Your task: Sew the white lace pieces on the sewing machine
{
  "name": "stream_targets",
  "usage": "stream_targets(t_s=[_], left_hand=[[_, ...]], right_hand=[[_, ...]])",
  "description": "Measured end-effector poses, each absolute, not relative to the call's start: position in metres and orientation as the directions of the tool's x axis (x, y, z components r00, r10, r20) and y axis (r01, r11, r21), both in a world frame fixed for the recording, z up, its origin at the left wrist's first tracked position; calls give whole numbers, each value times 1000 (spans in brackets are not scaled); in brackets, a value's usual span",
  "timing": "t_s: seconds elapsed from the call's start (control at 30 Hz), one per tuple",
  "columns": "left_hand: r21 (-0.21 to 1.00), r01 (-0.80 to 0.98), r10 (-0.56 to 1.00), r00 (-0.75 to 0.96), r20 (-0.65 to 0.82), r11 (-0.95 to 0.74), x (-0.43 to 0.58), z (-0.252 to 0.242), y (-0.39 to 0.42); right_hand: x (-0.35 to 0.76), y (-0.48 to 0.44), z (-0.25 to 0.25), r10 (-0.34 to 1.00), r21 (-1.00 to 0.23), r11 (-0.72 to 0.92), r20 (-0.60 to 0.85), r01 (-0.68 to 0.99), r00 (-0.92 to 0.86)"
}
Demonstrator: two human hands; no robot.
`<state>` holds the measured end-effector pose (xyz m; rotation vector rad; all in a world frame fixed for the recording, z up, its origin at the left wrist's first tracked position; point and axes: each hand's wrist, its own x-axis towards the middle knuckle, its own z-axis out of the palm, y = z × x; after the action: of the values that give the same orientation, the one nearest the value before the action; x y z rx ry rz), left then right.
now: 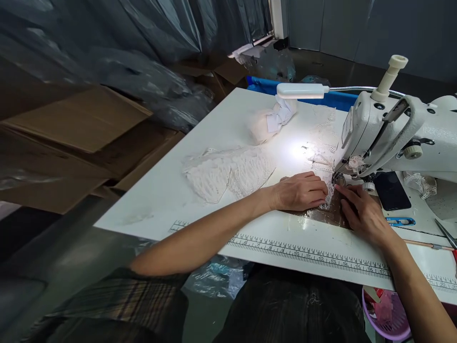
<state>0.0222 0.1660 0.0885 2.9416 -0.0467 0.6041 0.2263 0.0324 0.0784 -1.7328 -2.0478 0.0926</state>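
Note:
A strip of white lace (327,194) lies under the needle area of a white sewing machine (360,128). My left hand (302,191) is closed at the lace's left side, its fingers bent and pressed together on the fabric. To the right of the presser foot, my right hand (366,212) lies low with index finger and thumb apart; its index fingertip reaches close beside the foot. Whether that fingertip touches the lace cannot be seen. More lace (323,138) trails behind the needle. White lace pieces (232,171) lie flat to the left.
A lamp (303,90) lights the white table (150,209). A bundled white cloth (273,121) lies behind. On the right are a phone (392,190), blue thread snips (400,221) and scissors (446,232). Cardboard boxes (78,119) stand left; a purple basket (389,328) is below.

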Motion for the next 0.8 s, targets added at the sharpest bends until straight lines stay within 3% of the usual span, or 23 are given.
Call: stream_targets(t_s=[0.17, 0.5, 0.8], left_hand=[[89, -94, -48, 905, 422, -992, 22, 82, 169], [142, -96, -24, 896, 443, -985, 23, 81, 167], [-78, -125, -147, 876, 459, -989, 24, 84, 165]], right_hand=[[224, 34, 72, 941, -153, 227, 289, 962, -177], [224, 33, 73, 960, -129, 193, 230, 973, -160], [224, 32, 78, 953, -141, 229, 234, 963, -192]])
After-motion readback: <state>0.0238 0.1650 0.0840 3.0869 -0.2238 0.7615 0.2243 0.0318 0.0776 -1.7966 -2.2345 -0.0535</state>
